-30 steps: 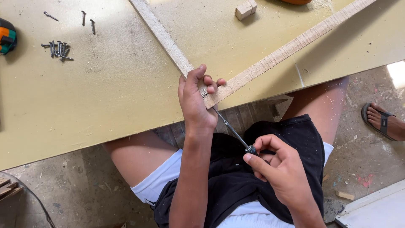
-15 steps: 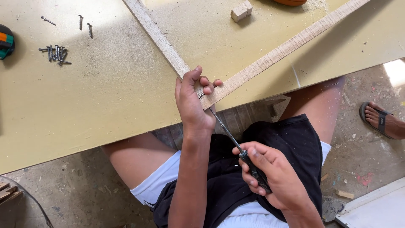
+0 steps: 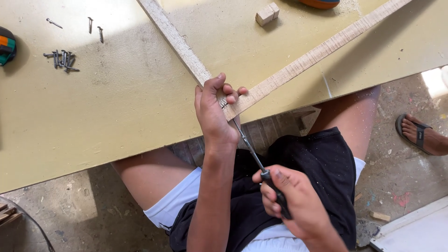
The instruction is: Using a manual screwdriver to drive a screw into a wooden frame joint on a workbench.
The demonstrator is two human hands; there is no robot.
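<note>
Two thin wooden strips meet in a corner at the near edge of the yellow-green board: one strip (image 3: 177, 42) runs up to the left, the other strip (image 3: 322, 49) runs up to the right. My left hand (image 3: 213, 112) grips that corner joint, fingers curled over it. My right hand (image 3: 291, 205) is closed around the black handle of a screwdriver (image 3: 252, 151). Its metal shaft points up at the joint, the tip hidden by my left fingers.
Loose dark screws (image 3: 61, 59) lie at the board's (image 3: 84, 121) upper left beside a green-orange tool (image 3: 6, 45). A small wood block (image 3: 267, 13) sits at the top. Another person's sandalled foot (image 3: 422, 136) rests on the concrete floor at right. A white panel (image 3: 415, 233) lies at lower right.
My right hand has shifted its hold on the screwdriver handle, first sliding down it, then turning. My left hand stays on the joint.
</note>
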